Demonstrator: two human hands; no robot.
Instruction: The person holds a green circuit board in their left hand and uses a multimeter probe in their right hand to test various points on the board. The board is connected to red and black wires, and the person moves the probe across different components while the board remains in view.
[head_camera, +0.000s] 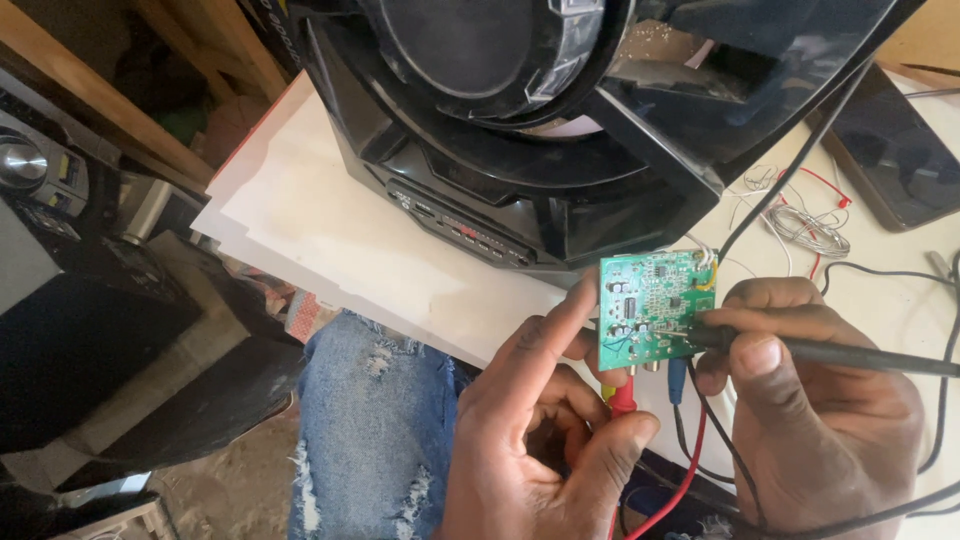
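Left hand (540, 430) pinches a red probe (622, 398) against the green circuit board (652, 308); right hand (810, 420) grips a black probe (850, 352), tip on the board. The small, squarish board stands between both hands, face up, above the counter (380, 250) edge, before a black speaker (560, 120).

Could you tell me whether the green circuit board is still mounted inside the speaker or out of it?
Out: the left hand holds the green circuit board in front of the black speaker.
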